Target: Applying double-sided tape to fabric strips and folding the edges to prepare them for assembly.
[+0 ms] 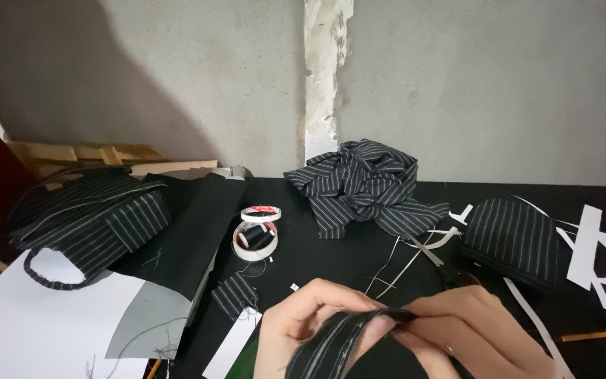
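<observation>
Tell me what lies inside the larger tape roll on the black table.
Inside the larger tape roll a dark, shiny object, possibly a spool, fills most of the ring. What it is exactly cannot be told. A smaller tape roll lies just behind it on the black table.

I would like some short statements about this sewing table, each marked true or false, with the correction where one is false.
1. Both hands pinch one striped fabric strip. True: the left hand and the right hand hold it between their fingers.
2. The two tape rolls lie on the white sheet. False: they lie on the black table, beyond the hands.
3. A crumpled striped cloth pile sits near the wall. True.
4. The pencil lies left of the hands. False: it lies to their right, among white paper scraps.
5. A striped bag rests at the left side. True.
</observation>
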